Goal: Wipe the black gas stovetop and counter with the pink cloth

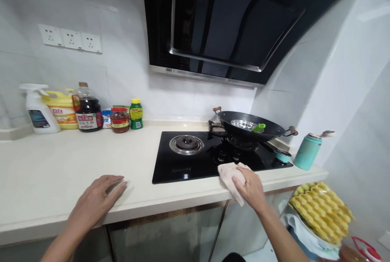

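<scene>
My right hand (250, 187) presses a pale pinkish cloth (227, 174) against the front edge of the black glass gas stove (198, 168). Part of the cloth hangs over the counter's edge. On the left, my left hand (96, 197) rests on the cream countertop (128, 152) near its front edge, thumb and fingers apart and holding nothing. A bare burner (186, 144) sits on the stove's left side. Over the right burner stands a black wok (271, 128) with wooden-tipped handles, and in it lie a perforated metal strainer (242, 124) and something with a green handle (258, 127).
Along the wall stand a white spray bottle (41, 111), a yellow jug (63, 111), a soy sauce bottle (88, 111), a red-lidded jar (120, 122) and a green bottle (136, 115). A teal flask (307, 152) and teal cup (283, 156) are right. The range hood (213, 22) overhangs; yellow egg trays (323, 209) sit below.
</scene>
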Demonstrator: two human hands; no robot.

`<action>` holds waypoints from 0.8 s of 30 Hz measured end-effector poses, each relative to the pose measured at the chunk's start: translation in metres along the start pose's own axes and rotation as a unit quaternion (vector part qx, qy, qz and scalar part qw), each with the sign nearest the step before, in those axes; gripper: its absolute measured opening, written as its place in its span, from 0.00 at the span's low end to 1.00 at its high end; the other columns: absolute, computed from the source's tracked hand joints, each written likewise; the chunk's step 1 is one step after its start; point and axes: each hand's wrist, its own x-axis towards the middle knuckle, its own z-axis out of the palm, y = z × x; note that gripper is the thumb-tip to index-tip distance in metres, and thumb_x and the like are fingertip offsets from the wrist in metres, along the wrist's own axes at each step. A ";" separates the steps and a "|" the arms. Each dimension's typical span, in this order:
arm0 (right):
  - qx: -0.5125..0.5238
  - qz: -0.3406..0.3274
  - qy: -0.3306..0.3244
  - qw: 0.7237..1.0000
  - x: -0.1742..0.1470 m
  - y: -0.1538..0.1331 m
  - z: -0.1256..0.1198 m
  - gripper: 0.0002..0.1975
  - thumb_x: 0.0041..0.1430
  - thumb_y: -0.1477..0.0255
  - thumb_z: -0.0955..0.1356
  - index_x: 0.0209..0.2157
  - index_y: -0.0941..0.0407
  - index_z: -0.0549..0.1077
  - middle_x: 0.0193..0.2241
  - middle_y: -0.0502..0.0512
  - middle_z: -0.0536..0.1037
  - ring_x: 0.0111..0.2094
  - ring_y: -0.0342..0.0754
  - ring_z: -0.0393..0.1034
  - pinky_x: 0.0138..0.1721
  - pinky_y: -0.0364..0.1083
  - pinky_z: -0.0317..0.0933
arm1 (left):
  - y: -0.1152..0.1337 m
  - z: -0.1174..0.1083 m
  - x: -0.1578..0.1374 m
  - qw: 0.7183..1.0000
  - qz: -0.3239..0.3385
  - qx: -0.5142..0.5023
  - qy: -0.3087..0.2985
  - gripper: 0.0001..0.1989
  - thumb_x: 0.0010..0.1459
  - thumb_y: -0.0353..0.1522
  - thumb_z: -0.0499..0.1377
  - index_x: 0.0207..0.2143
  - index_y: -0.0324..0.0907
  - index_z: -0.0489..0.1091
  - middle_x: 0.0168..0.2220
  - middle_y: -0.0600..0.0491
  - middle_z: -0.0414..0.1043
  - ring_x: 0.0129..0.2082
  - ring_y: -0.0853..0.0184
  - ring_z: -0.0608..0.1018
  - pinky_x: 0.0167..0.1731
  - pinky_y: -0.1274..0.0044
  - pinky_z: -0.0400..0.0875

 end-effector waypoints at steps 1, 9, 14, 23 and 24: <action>-0.015 0.006 -0.005 1.000 -0.001 0.018 -0.003 0.24 0.66 0.56 0.61 0.54 0.58 0.71 0.52 0.64 0.77 0.55 0.59 0.69 0.57 0.57 0.58 | 0.001 -0.001 0.000 1.000 -0.001 -0.001 -0.001 0.25 0.60 0.52 0.53 0.45 0.46 0.77 0.50 0.47 0.78 0.52 0.54 0.77 0.51 0.68 0.72; -0.108 0.144 -0.066 0.981 -0.004 0.129 -0.039 0.28 0.64 0.51 0.58 0.54 0.56 0.71 0.53 0.62 0.76 0.54 0.60 0.71 0.55 0.57 0.61 | -0.001 0.000 -0.002 1.000 0.001 0.003 0.014 0.23 0.60 0.51 0.53 0.44 0.46 0.78 0.49 0.50 0.79 0.51 0.54 0.78 0.50 0.69 0.72; -0.108 0.169 -0.036 0.979 -0.019 0.122 -0.042 0.26 0.63 0.51 0.59 0.48 0.56 0.72 0.48 0.63 0.77 0.51 0.61 0.71 0.53 0.58 0.62 | -0.007 0.007 0.000 1.000 -0.001 0.005 0.013 0.23 0.61 0.50 0.52 0.45 0.46 0.76 0.50 0.49 0.78 0.51 0.55 0.77 0.52 0.67 0.70; -0.098 0.033 -0.117 0.988 -0.055 0.081 -0.044 0.18 0.48 0.66 0.70 0.43 0.52 0.67 0.58 0.63 0.70 0.63 0.60 0.60 0.59 0.57 0.57 | -0.017 0.013 0.003 1.000 -0.006 0.016 -0.008 0.22 0.62 0.51 0.51 0.45 0.49 0.76 0.50 0.52 0.79 0.53 0.55 0.76 0.54 0.66 0.69; -0.116 0.025 -0.130 0.984 -0.052 0.084 -0.044 0.20 0.46 0.68 0.70 0.43 0.52 0.67 0.57 0.62 0.71 0.61 0.60 0.63 0.58 0.58 0.57 | -0.017 0.014 0.003 1.000 -0.003 0.014 -0.002 0.22 0.61 0.51 0.52 0.44 0.49 0.76 0.49 0.53 0.79 0.52 0.54 0.77 0.53 0.65 0.69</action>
